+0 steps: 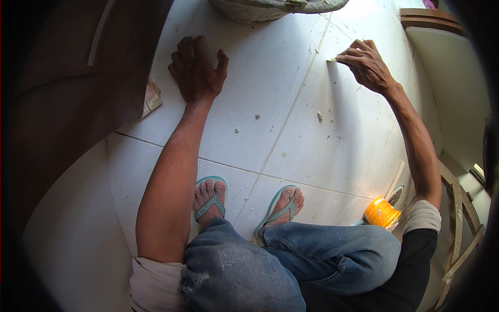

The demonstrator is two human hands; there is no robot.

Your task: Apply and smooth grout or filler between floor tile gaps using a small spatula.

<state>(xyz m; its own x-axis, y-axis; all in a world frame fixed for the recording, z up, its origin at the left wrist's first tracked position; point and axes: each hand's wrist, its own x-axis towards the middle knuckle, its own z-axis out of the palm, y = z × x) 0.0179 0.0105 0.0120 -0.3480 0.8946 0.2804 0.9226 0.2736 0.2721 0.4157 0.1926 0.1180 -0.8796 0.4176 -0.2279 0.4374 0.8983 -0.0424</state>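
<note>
My right hand (368, 67) is closed, its thumb and fingers pinching a small, thin, pale yellowish piece (331, 60) just over the white tiled floor (291, 130). Most of that piece is hidden by the fingers, so its kind cannot be told. On the left, my left hand (197, 70) holds nothing; its fingers are slightly bent and the thumb stands apart. It is at or close to the tiles, though contact is unclear. Small crumbs, among them a greyish lump (319, 117), lie on the floor between my hands and my feet. A joint line runs between the two hands.
A basin with a crusted rim (270, 10) stands ahead. At left are a dark brown wooden panel (67, 78) and a broken tile piece (152, 99). An orange ribbed container (382, 212) sits by my right knee, near a wooden frame (456, 223). My sandalled feet (210, 200) are in front.
</note>
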